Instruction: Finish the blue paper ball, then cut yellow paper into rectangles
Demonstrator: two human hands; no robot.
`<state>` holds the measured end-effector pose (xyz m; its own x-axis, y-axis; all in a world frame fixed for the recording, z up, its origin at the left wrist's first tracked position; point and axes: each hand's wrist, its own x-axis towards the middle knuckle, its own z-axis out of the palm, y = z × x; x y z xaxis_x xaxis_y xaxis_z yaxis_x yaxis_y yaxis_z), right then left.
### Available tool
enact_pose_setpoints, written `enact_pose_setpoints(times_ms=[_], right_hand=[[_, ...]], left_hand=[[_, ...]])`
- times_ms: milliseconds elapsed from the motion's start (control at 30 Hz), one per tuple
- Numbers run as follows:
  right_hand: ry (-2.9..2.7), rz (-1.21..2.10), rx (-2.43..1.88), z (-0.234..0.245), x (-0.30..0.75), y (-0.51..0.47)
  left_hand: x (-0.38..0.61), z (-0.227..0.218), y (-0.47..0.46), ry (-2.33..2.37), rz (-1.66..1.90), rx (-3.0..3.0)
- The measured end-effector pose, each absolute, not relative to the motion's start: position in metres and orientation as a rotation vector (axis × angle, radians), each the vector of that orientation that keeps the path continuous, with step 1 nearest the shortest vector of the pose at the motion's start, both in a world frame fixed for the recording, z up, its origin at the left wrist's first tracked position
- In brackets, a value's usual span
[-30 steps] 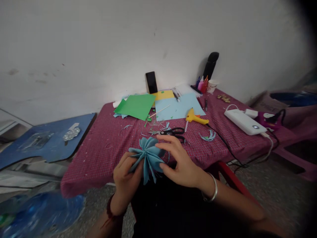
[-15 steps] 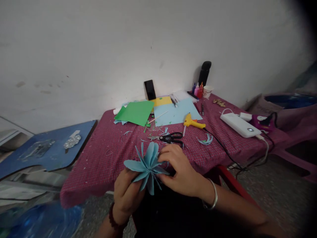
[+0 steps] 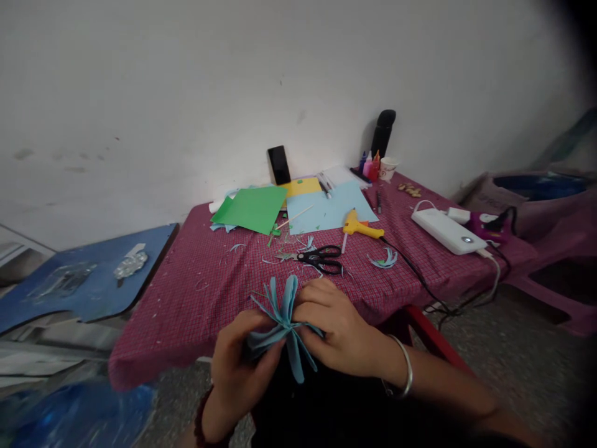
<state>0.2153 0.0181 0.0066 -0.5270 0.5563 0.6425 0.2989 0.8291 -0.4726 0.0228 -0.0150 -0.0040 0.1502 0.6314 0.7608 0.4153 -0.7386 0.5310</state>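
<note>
Between my two hands is a light-blue paper flower [image 3: 288, 323] with several long petals fanning from its centre, held over the table's front edge. My left hand [image 3: 240, 361] pinches the petals on its left side, thumb in front. On the other side, my right hand [image 3: 336, 323] has its fingers closed on the right-hand petals; its fingertips are partly hidden. Just beyond the flower lie black-handled scissors [image 3: 321, 258], with blue paper fringe scraps around the blades. A yellow glue gun [image 3: 361, 225] rests farther back on the right.
Green paper [image 3: 256, 208], light-blue paper [image 3: 331, 208] and a phone [image 3: 278, 165] are at the back by the wall. A paper cup [image 3: 387, 168] and small bottles [image 3: 368, 165] stand at back right. A white power bank [image 3: 448, 231] with cables sits at the right edge.
My left hand has moved from under the flower to its left petals, thumb now in front, squeezing them together. The flower has turned and looks narrower. My right hand stays on the right petals.
</note>
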Motion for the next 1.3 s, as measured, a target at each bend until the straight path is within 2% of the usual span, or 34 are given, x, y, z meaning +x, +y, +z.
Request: enact_pose_setpoints(times_ms=[167,433,600,800,933,1033,1300], right_hand=[[-2.163,0.434,-0.582,0.006,0.214,0.017],[-2.101,0.705,-0.383,0.002,0.216,0.022],[-2.066,0.805,-0.344,0.0,0.215,0.025],[-1.97,0.579,-0.626,-0.007,0.212,0.025],[-1.902,0.538,-0.732,-0.013,0.211,0.032],[-1.87,0.486,-0.771,-0.015,0.211,0.037],[-1.876,0.366,-0.757,-0.014,0.209,0.032]], left_hand=[[0.022,0.002,-0.013,0.975,1.376,2.349],[0.016,0.003,-0.013,0.612,1.32,2.398],[0.016,0.002,-0.009,0.629,1.298,2.431],[0.01,-0.012,-0.007,1.026,1.597,2.346],[0.013,-0.009,-0.027,1.166,1.799,2.636],[0.025,-0.009,-0.041,1.167,1.717,2.758],[0.036,-0.026,-0.016,1.384,1.512,2.563]])
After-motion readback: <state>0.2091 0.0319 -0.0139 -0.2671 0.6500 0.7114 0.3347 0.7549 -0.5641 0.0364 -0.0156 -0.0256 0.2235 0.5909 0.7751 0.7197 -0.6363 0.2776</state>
